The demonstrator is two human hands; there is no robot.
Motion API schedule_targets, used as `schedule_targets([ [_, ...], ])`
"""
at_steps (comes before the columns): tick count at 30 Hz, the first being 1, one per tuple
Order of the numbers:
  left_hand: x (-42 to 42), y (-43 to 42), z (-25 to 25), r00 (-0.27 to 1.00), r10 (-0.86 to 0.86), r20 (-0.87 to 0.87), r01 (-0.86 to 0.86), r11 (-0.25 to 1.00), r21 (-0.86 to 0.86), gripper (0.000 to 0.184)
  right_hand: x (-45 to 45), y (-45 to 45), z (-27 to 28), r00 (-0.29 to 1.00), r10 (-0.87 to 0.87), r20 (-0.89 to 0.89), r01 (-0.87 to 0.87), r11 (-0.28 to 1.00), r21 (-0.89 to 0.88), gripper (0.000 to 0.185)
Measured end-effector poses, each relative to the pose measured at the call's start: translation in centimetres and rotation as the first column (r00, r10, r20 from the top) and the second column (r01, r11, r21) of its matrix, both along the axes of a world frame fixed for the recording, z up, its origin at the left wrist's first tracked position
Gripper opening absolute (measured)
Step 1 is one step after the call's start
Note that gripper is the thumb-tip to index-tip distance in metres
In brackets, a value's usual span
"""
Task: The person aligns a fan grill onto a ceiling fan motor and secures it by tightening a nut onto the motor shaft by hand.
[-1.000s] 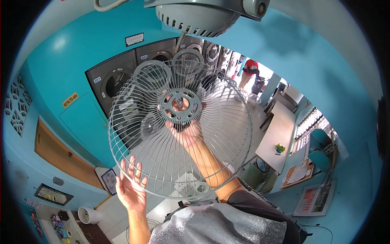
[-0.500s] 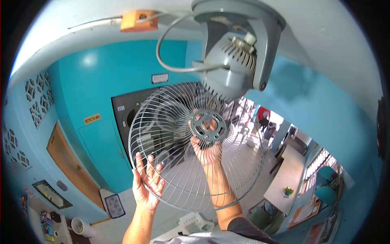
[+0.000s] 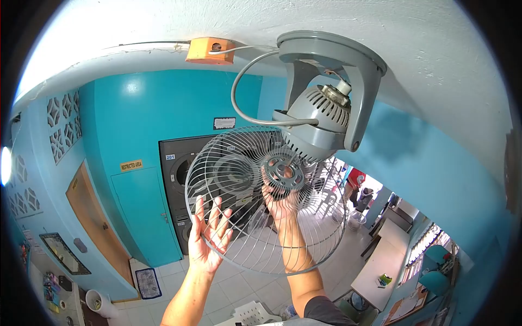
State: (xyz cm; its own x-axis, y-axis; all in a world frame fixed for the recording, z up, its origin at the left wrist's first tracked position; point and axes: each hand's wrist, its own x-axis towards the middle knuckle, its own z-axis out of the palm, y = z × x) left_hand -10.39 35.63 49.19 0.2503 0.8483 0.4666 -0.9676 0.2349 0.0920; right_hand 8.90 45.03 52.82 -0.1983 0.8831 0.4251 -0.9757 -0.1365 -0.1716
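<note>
A round grey wire fan guard (image 3: 255,252) hangs tilted below the ceiling fan's motor (image 3: 321,119). My left hand (image 3: 209,239) is at its lower left rim, fingers spread and stretched against the wires. My right hand (image 3: 281,204) reaches up on the inner side of the guard, with its fingers curled at the ring-shaped hub (image 3: 284,170). Wires and the hub hide part of those fingers. The hub sits just beneath the motor's lower end; whether they touch I cannot tell. No fan blades show.
The motor's bracket (image 3: 364,103) is fixed to the ceiling, with a grey cable (image 3: 237,92) looping to an orange box (image 3: 210,50). Dark stacked machines (image 3: 176,174) stand by the teal wall. A long table (image 3: 380,255) is at right; people (image 3: 356,182) are farther off.
The view has tilted upward, so the fan, guard and hands appear lower and slightly right. Both hands keep about the same places on the guard.
</note>
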Motion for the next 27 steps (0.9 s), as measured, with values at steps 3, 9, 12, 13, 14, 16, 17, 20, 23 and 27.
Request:
schedule_targets([
  [3,0.0,0.2,0.4,1.0,-0.008,0.006,0.008,1.0,0.012,0.043,-0.3,-0.5,0.8,1.0,-0.018,0.004,0.018,1.0,0.011,0.032],
  [9,0.0,0.8,3.0,0.992,-0.096,0.076,0.085,0.988,0.131,0.041,-0.2,-0.6,2.3,0.996,-0.093,0.013,0.091,0.991,0.102,0.033],
  [12,0.1,0.7,4.2,0.999,-0.03,0.027,0.026,0.987,0.159,0.046,0.2,-0.5,2.7,0.993,-0.117,0.029,0.115,0.991,0.061,0.038],
  [13,0.1,0.5,4.6,1.0,-0.019,0.016,0.016,0.986,0.167,0.047,0.3,-0.5,2.7,0.994,-0.11,-0.002,0.11,0.993,0.043,0.04],
  [14,0.1,0.3,5.0,1.0,-0.004,0.012,0.002,0.984,0.179,0.049,0.2,-0.4,2.7,0.994,-0.111,0.001,0.111,0.993,0.044,0.04],
  [16,0.1,0.1,5.7,1.0,0.005,0.001,-0.005,0.981,0.194,0.05,0.3,-0.4,2.8,0.991,-0.13,0.029,0.129,0.991,0.04,0.041],
  [17,0.1,0.0,5.9,1.0,0.016,-0.011,-0.013,0.979,0.206,0.05,0.4,-0.4,2.8,0.989,-0.14,0.043,0.139,0.99,0.037,0.042],
  [20,0.1,0.3,6.3,1.0,0.015,-0.016,-0.011,0.974,0.228,0.051,1.7,1.9,1.5,0.992,-0.127,0.022,0.123,0.984,0.126,0.063],
  [23,0.0,0.3,6.7,1.0,0.005,-0.015,-0.001,0.967,0.255,0.051,4.0,4.3,0.3,0.978,-0.207,0.03,0.201,0.97,0.138,0.081],
  [27,0.0,0.1,6.9,1.0,0.004,-0.004,-0.003,0.968,0.25,0.05,5.0,5.9,0.3,0.911,-0.355,0.21,0.259,0.888,0.379,0.09],
])
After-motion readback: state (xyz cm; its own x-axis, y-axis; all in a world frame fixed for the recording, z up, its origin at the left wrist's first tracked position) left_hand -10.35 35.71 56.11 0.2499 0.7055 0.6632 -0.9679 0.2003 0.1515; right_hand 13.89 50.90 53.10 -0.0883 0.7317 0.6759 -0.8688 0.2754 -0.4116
